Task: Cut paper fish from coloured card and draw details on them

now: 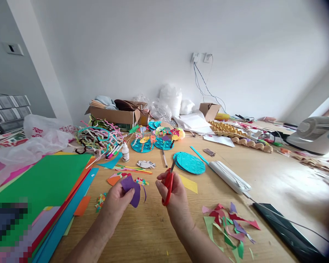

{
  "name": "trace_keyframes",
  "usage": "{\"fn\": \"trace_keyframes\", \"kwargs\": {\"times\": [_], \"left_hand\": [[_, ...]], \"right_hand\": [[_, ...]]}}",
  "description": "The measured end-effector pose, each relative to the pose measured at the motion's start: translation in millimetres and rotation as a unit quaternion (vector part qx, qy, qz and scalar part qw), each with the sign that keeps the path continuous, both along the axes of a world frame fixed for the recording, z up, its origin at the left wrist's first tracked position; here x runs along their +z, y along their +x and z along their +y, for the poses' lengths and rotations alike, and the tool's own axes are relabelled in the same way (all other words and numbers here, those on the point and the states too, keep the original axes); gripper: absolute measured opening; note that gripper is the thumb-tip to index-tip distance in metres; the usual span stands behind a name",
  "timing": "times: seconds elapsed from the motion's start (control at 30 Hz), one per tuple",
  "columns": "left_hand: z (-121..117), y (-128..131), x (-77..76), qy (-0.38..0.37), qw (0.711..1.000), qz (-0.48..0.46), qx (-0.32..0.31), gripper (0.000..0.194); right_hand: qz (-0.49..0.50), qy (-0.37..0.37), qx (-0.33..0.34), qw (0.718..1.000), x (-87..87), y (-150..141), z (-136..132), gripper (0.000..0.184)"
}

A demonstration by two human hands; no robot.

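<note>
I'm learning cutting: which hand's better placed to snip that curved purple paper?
Probably the right hand: it holds the red-handled, dark-bladed scissors, while the left hand pinches the curved purple paper.

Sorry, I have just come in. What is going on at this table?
A person is handling coloured paper over a wooden table. The left hand holds a piece of purple paper. The right hand holds red-handled scissors, blades pointing up, apart from the paper. Coloured scraps lie at the right, and a stack of coloured sheets at the left. Beyond the hands are blue discs and a white bottle.
</note>
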State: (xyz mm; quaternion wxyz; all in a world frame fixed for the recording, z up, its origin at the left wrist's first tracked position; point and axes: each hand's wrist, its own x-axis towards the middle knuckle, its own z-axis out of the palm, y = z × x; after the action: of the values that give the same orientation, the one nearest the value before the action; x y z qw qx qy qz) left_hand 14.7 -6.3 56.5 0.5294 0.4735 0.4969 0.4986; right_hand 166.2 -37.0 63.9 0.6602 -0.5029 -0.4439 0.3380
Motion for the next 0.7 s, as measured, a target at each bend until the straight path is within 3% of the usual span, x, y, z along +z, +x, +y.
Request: {"fn": "trace_keyframes", "kwargs": {"times": [0.13,0.27,0.43,0.57,0.7], "left_hand": [[4.5,-0.3,-6.1,0.024,1.000,0.005,-0.012,0.043],[-0.6,-0.2,-5.8,0.032,0.999,0.003,-0.019,0.042],[-9.5,2.2,0.2,0.016,0.999,-0.016,-0.046,0.046],[-11.0,4.3,4.8,0.024,0.998,-0.020,-0.047,0.039],[-7.6,3.3,4.9,0.035,0.999,-0.001,-0.040,0.033]], "right_hand": [[-0.070,0.035,0.045,0.996,-2.6,-6.3,-6.9,0.012],[-0.100,-0.007,0.082,0.992,-9.1,-12.9,-6.3,0.009],[-0.023,-0.042,0.120,0.992,-8.5,-13.7,-1.5,0.015],[0.065,-0.054,0.155,0.984,-5.9,-13.8,-3.5,0.023],[0.088,-0.059,0.149,0.983,-5.4,-12.4,-6.4,0.027]]}}
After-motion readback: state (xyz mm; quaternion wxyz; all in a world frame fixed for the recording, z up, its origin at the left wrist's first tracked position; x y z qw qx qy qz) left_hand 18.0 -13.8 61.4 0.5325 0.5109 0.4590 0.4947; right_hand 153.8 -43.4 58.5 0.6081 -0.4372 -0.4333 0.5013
